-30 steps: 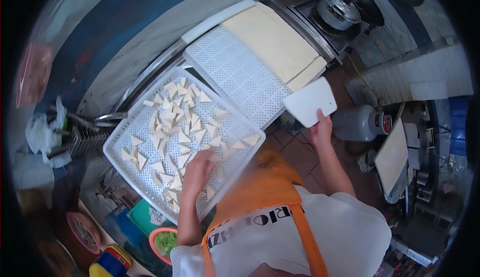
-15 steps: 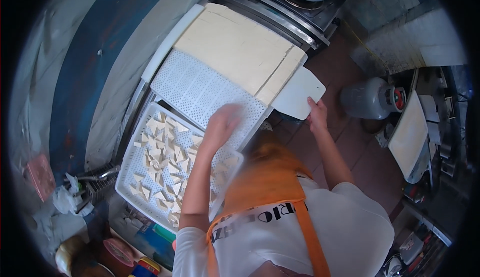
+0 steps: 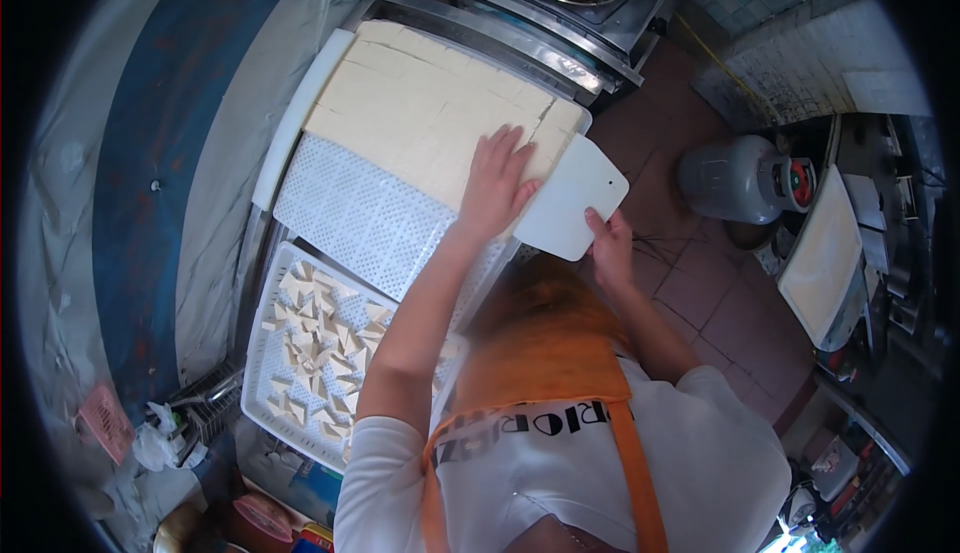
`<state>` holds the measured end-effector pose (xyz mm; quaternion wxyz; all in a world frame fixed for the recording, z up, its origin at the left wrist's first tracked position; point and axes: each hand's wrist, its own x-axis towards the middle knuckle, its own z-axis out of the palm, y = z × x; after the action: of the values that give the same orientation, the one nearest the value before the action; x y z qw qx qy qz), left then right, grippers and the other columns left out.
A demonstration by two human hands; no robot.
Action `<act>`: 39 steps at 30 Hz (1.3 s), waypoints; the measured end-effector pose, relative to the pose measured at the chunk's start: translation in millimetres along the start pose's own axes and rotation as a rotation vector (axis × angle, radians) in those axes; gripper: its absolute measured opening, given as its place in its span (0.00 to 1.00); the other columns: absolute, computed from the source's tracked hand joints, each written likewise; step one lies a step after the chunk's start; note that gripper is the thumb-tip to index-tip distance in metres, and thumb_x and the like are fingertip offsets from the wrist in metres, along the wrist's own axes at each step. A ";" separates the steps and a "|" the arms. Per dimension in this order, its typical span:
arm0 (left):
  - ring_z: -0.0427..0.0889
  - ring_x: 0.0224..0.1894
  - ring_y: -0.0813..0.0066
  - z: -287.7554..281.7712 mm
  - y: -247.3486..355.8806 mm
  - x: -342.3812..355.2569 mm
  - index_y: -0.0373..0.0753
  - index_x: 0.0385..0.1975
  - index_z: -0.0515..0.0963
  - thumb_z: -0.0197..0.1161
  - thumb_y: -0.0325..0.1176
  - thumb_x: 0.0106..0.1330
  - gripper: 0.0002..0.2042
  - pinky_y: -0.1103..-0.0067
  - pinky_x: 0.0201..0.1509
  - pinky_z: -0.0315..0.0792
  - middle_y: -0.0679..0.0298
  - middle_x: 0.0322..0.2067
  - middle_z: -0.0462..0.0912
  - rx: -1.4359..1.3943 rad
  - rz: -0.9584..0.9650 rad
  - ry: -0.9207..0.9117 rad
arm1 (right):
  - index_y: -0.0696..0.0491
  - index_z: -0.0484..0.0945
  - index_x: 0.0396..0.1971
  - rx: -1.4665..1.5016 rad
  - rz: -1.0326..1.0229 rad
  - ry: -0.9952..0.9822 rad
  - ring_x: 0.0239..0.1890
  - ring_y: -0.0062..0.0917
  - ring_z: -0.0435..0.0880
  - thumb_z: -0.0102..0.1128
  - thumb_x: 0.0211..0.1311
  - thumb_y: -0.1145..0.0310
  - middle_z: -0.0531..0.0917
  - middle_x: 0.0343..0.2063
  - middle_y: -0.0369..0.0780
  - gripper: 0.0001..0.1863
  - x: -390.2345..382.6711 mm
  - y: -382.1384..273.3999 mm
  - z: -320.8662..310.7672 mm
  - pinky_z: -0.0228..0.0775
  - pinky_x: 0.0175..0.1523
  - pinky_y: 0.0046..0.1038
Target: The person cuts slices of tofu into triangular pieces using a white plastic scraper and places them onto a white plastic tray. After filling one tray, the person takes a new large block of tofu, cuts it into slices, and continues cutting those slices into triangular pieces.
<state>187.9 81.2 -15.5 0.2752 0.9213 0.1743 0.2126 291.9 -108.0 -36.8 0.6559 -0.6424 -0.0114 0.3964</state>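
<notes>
Your spread, open left grip (image 3: pixel 493 188) is resting on the largely whole cream rectangular slab (image 3: pixel 400 103) remaining on its white perforated tray (image 3: pixel 350 203), your right grip (image 3: pixel 610 246) is pinching a flat white rounded board (image 3: pixel 568 198), and cut cream triangles (image 3: pixel 310 328) are already lying in the rimmed white basket (image 3: pixel 251 373).

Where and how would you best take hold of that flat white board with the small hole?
Probably by the free edge below the small hole, coming from the right: the white board is thin, and that edge juts out above the tiled floor, while its opposite edge sits by the tofu-like slab. The right grip pinches there.
</notes>
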 end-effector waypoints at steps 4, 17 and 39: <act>0.53 0.70 0.51 2.0 1.7 13.3 0.42 0.62 0.66 0.64 0.38 0.57 0.31 0.55 0.72 0.43 0.54 0.67 0.57 0.026 -0.041 -0.090 | 0.60 0.69 0.54 0.108 0.100 0.046 0.43 0.23 0.80 0.54 0.67 0.72 0.79 0.45 0.39 0.18 6.3 -0.4 20.6 0.78 0.41 0.27; 0.43 0.73 0.47 11.4 -3.4 38.0 0.59 0.67 0.61 0.50 0.54 0.65 0.29 0.45 0.69 0.37 0.64 0.72 0.49 0.219 -0.076 -0.139 | 0.54 0.70 0.55 0.059 0.089 -0.556 0.39 0.19 0.80 0.51 0.68 0.71 0.79 0.42 0.37 0.17 95.3 -23.3 51.2 0.78 0.40 0.24; 0.47 0.72 0.54 -127.4 33.7 -244.9 0.37 0.70 0.48 0.46 0.51 0.70 0.35 0.67 0.74 0.42 0.49 0.70 0.50 -0.098 -0.824 0.830 | 0.61 0.73 0.43 -0.843 -0.346 -1.421 0.34 0.46 0.82 0.53 0.63 0.66 0.82 0.34 0.52 0.14 -142.0 3.1 251.2 0.73 0.40 0.39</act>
<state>-75.3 2.6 28.2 0.2861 0.6036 0.6011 0.4387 61.3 25.1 74.6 0.2494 -0.4204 -0.6667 0.5626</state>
